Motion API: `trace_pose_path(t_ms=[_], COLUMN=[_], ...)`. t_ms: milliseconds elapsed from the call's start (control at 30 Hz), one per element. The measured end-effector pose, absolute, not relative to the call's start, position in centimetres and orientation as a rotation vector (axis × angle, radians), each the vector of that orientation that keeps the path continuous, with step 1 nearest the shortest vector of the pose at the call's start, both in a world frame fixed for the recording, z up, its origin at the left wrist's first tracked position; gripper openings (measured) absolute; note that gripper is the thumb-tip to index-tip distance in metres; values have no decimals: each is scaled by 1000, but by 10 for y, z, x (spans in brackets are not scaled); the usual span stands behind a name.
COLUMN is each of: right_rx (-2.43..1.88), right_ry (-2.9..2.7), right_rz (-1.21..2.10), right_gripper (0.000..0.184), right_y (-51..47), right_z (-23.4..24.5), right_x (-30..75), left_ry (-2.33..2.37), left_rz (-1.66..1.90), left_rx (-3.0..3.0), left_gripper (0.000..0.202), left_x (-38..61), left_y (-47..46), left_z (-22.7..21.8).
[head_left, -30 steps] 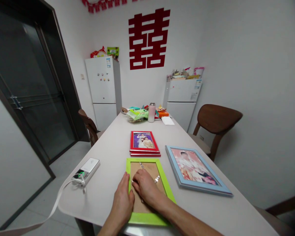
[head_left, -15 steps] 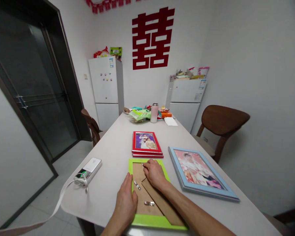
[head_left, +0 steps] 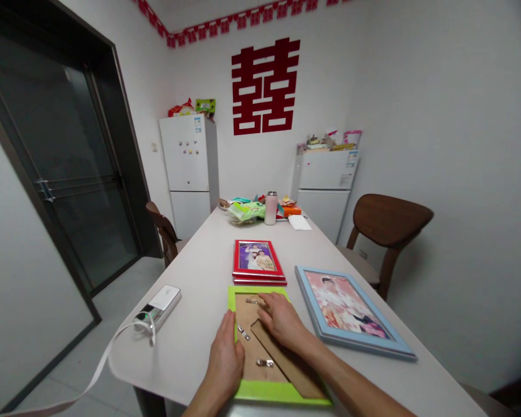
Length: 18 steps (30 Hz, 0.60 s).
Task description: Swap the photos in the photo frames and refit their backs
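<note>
Green picture frame (head_left: 282, 392), one, lying back upward at the bottom centre of the frame; brown backing board (head_left: 257, 349) within its border. We list three metal clips in sight: top clip (head_left: 250, 301), left clip (head_left: 244, 332), lower clip (head_left: 264, 363). Brown strut (head_left: 303, 373), slanting to the lower right.

Left hand (head_left: 226, 353): fingers extended and together, thumb a little apart, laid along the left border; we see nothing enclosed in it. Right hand (head_left: 283, 318): fingers bent, tips at the top clip; whether they pinch it or merely touch, we cannot tell.

Risks, in our judgement: a fingertip slipping off the small clip, from pushing at a poor angle; the frame skidding or turning, should the left hand press too lightly; the strut being bent, should the right forearm bear down.

Obscured: much of the right border and part of the strut, under the right hand and forearm; any clip there, we cannot confirm. Front face, turned down and unseen.

Beyond: red picture frames (head_left: 257, 258), stacked, centre; blue picture frame (head_left: 399, 347), right of centre.
</note>
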State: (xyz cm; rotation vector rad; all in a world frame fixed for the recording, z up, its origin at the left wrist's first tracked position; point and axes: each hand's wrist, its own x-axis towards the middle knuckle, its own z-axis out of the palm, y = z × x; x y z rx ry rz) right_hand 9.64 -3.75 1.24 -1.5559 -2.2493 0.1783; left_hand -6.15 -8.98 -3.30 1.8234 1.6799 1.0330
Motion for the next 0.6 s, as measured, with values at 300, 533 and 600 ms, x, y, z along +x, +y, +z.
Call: trace_pose_path(t_ms=[300,533,600], right_rx=[-1573,-1578,-1538], right_ry=[-2292,-2282,-2262], right_rz=[369,350,346], right_gripper=[33,22,23], right_y=[-76,-69,-74], right_z=[13,43,56], right_x=[124,123,113], left_ry=[1580,1430,1342], left_rz=[1106,1194,1203], left_rx=[1694,1455,1370], left_gripper=[58,45,37], left_x=[-43,-44,-47], left_y=[-82,-79,-79], left_z=[-30,-8,1])
